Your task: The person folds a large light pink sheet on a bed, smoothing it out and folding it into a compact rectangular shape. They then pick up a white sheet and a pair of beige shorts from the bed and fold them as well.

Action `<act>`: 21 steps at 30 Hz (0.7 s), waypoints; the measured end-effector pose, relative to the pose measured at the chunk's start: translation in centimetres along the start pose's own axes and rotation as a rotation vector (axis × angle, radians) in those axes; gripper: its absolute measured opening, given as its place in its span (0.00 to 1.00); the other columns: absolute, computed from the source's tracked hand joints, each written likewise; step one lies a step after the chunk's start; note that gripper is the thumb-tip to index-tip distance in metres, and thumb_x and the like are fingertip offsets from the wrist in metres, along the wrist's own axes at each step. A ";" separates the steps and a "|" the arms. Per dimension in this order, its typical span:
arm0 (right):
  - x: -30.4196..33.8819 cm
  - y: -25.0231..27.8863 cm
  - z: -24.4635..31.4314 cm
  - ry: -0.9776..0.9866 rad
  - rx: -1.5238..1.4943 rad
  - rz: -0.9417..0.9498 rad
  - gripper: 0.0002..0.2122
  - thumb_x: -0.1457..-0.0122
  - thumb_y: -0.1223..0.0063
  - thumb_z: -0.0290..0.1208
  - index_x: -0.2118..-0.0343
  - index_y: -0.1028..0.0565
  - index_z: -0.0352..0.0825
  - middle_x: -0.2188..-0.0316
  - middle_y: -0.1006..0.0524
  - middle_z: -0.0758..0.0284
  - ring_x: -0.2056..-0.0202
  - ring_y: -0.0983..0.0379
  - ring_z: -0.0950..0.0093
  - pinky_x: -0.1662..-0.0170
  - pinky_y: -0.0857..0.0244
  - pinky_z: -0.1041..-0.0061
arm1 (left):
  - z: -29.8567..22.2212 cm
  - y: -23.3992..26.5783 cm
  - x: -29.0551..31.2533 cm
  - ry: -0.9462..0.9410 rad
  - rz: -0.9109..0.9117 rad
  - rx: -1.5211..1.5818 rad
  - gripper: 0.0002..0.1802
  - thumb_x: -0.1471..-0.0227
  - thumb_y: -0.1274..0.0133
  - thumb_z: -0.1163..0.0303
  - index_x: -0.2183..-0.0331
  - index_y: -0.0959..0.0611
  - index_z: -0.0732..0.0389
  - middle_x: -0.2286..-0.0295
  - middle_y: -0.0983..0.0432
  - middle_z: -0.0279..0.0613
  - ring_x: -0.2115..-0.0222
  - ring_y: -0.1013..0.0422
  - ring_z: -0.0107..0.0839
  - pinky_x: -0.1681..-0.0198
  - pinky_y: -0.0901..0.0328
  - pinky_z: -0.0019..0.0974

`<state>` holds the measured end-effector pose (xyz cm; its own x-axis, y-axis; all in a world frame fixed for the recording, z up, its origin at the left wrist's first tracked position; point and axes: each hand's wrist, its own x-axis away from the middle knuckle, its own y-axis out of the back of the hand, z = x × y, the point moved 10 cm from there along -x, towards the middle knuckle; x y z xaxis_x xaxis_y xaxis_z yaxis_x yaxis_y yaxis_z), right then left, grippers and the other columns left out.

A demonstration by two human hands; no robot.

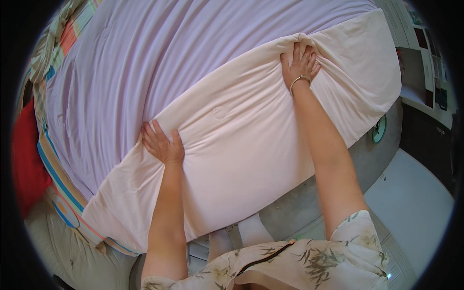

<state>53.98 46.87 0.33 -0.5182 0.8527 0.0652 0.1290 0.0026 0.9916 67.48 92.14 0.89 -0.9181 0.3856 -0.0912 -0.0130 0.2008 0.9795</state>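
A large quilt lies across the bed, its wrinkled lilac face (121,63) up on the far side. Along the near side runs a wide pale pink band (246,145), apparently the quilt's other face folded back. My left hand (163,144) rests on the pink fabric by the fold at left, fingers spread and thumb apart. Further off and to the right, my right hand (298,67) presses on the fold's edge, its fingers also spread, with a thin bracelet (299,79) at the wrist. Creases run out from under both hands. Neither hand grips anything visible.
Striped colourful bedding (53,166) shows at the left, beside a red cloth (29,159). A grey padded bed edge (290,208) lies below the quilt. At right are a small round green object (379,129), a dark cabinet (425,140) and a pale surface (413,193).
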 end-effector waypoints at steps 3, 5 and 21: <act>0.8 -0.3 2.1 0.161 -0.041 0.002 0.33 0.46 0.69 0.60 0.39 0.55 0.52 0.38 0.59 0.59 0.38 0.64 0.61 0.40 0.71 0.54 | 2.2 -0.2 0.5 0.026 -0.025 -0.039 0.40 0.55 0.51 0.53 0.43 0.44 0.55 0.44 0.52 0.50 0.43 0.56 0.48 0.42 0.64 0.54; 6.8 1.3 3.4 0.128 -0.238 -0.145 0.32 0.48 0.52 0.49 0.41 0.47 0.46 0.40 0.52 0.57 0.39 0.60 0.60 0.40 0.65 0.61 | 4.3 -2.2 1.4 0.048 0.038 -0.062 0.43 0.57 0.48 0.49 0.43 0.45 0.52 0.43 0.53 0.49 0.41 0.59 0.46 0.41 0.65 0.54; 25.6 2.5 16.9 0.402 -0.260 -0.186 0.33 0.47 0.55 0.48 0.40 0.51 0.44 0.39 0.55 0.58 0.39 0.61 0.61 0.40 0.68 0.54 | 9.2 7.8 3.3 -0.157 0.051 0.812 0.27 0.57 0.45 0.64 0.53 0.29 0.61 0.50 0.38 0.52 0.47 0.43 0.44 0.45 0.47 0.42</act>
<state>55.30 77.53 2.62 -0.8034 0.5816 -0.1276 -0.1840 -0.0387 0.9822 68.02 103.28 6.53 -0.8432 0.5209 -0.1330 0.3723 0.7442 0.5546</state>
